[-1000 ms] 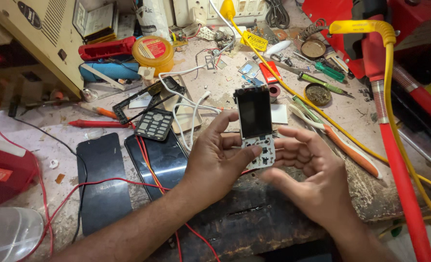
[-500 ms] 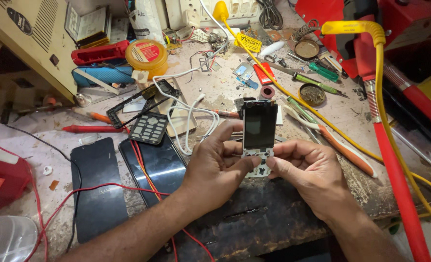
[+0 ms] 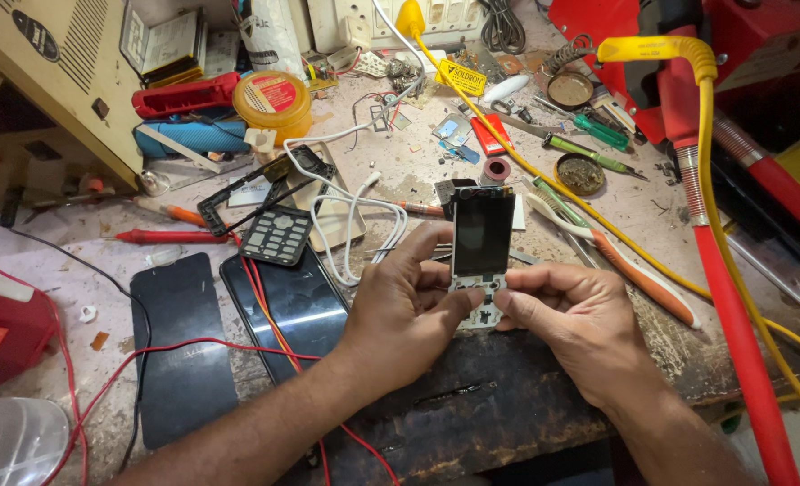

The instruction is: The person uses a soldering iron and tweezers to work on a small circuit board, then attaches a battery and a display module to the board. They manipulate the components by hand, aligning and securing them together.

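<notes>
cluttered table under both hands; stripped phone board stands upright just above its near edge, long axis pointing away, screen facing up; left hand and right hand pinch its lower end, fingers curled.

A dark phone screen stands upright; a yellow label lies behind.

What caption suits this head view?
Both hands, left and right, hold a stripped phone board over a cluttered repair bench.
</notes>
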